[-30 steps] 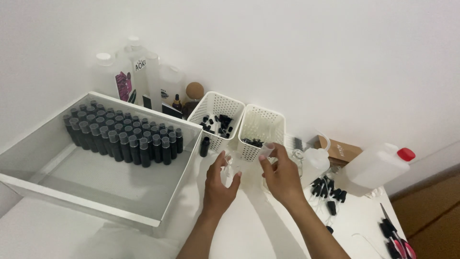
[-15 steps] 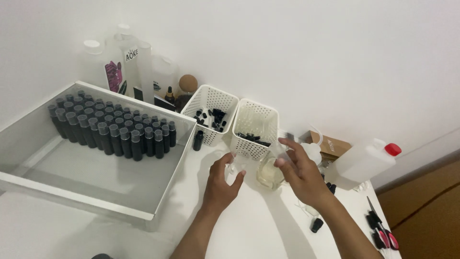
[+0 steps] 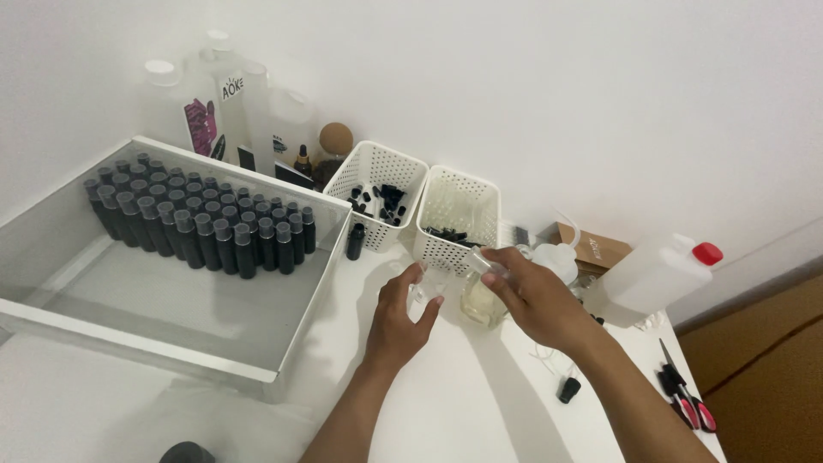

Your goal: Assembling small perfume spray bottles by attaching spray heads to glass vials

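At a white table (image 3: 480, 403), the left hand (image 3: 401, 315) grips a small clear bottle (image 3: 422, 294) while the right hand (image 3: 536, 296) pinches a clear dropper (image 3: 485, 261) above a glass jar (image 3: 482, 302), just before two white baskets (image 3: 454, 214).

A white bottle (image 3: 214, 116) with a pink-black label stands rear left; a brown carton (image 3: 593, 246) lies right.

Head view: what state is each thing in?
Left hand: grips a small clear bottle.
Right hand: holds a clear tube over a glass jar.
Dark bottles: upright, capped, in rows in the tray.
Left basket: black caps inside.
Right basket: few black parts at bottom.
White jug: lying down, red cap on.
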